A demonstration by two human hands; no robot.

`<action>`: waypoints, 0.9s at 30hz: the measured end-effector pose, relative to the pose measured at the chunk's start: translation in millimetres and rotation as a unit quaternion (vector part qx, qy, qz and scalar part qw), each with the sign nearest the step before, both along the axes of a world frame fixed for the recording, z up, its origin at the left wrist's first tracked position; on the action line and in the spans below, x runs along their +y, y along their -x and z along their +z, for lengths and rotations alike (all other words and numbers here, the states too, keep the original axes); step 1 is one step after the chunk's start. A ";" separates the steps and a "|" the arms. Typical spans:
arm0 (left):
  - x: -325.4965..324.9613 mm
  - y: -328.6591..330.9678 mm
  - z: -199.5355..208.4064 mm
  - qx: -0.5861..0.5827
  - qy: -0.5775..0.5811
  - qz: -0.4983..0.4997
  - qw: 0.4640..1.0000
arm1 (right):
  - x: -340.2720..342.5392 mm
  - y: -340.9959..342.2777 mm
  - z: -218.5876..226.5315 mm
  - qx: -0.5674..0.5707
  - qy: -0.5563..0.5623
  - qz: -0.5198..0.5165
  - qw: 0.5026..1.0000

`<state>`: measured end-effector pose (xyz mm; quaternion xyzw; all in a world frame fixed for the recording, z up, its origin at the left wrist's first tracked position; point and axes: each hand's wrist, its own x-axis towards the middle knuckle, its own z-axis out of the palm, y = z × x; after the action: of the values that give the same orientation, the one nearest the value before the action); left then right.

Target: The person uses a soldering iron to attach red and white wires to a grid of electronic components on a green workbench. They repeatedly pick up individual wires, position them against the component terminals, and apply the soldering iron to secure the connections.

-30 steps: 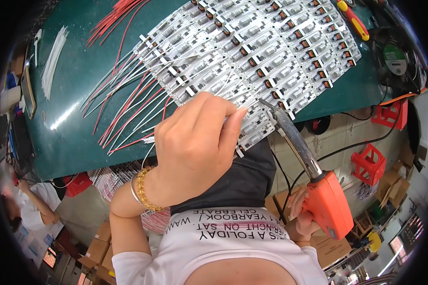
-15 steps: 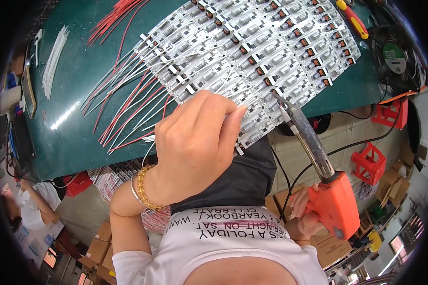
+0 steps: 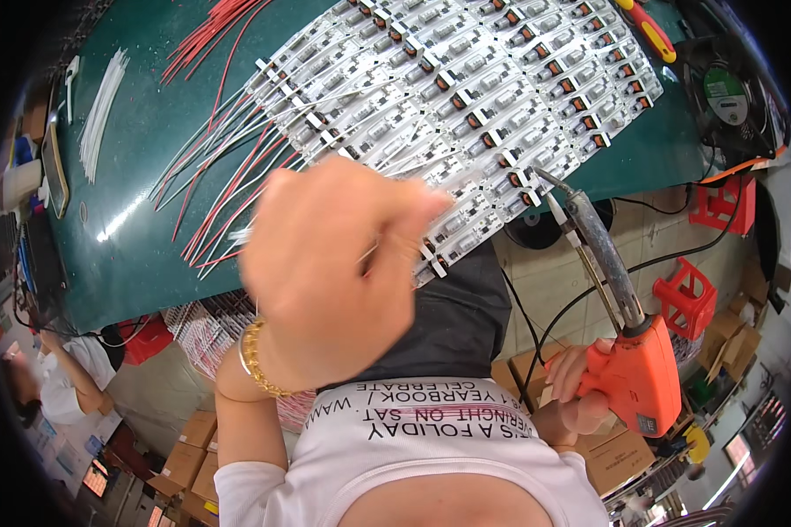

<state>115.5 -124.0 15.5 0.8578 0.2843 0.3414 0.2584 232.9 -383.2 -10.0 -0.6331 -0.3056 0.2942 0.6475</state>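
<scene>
My left hand [image 3: 325, 263], smeared by motion, is closed over the near left edge of a panel of white circuit boards [image 3: 466, 114]. White wires [image 3: 239, 235] stick out beside it, their ends moving with the hand; most of their length is hidden. My right hand [image 3: 578, 386] grips the orange handle of a soldering gun [image 3: 637, 373]. Its dark barrel points up and left, with the tip by the panel's near right edge. Red and white wires [image 3: 228, 189] fan out from the panel's left side. The boards carry rows of black-and-orange parts.
On the green table [image 3: 141, 263] lie a white wire bundle [image 3: 103, 114] and red wires [image 3: 206, 39]. A red-and-yellow-handled tool [image 3: 650, 31] and a black fan [image 3: 725, 97] sit at the far right. Red stools [image 3: 684, 297], cables and cardboard boxes stand below. Another person [image 3: 70, 378] is at left.
My left hand has moved left and closer to me, carrying the white wires off the boards. The soldering gun has shifted slightly right, its tip moving right along the panel.
</scene>
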 end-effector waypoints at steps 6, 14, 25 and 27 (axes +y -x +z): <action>-17.3 -14.2 -19.4 0.058 -0.019 -0.026 0.998 | -17.8 2.7 0.5 -0.021 0.039 0.000 0.999; -20.1 -16.3 -27.4 0.057 -0.072 -0.018 0.996 | -31.8 2.7 -1.1 -0.100 0.160 0.010 0.982; -20.9 -12.8 -30.1 0.084 -0.117 -0.022 0.989 | -39.2 -6.3 9.3 -0.200 0.289 0.071 0.934; -20.9 -15.6 -29.5 0.083 -0.113 -0.032 0.990 | -32.5 0.9 8.5 -0.142 0.233 0.025 0.962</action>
<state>131.1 -144.9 -13.9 0.9155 0.2365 0.2906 0.1462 232.0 -415.7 -1.5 -0.7936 -0.3336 0.2804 0.4246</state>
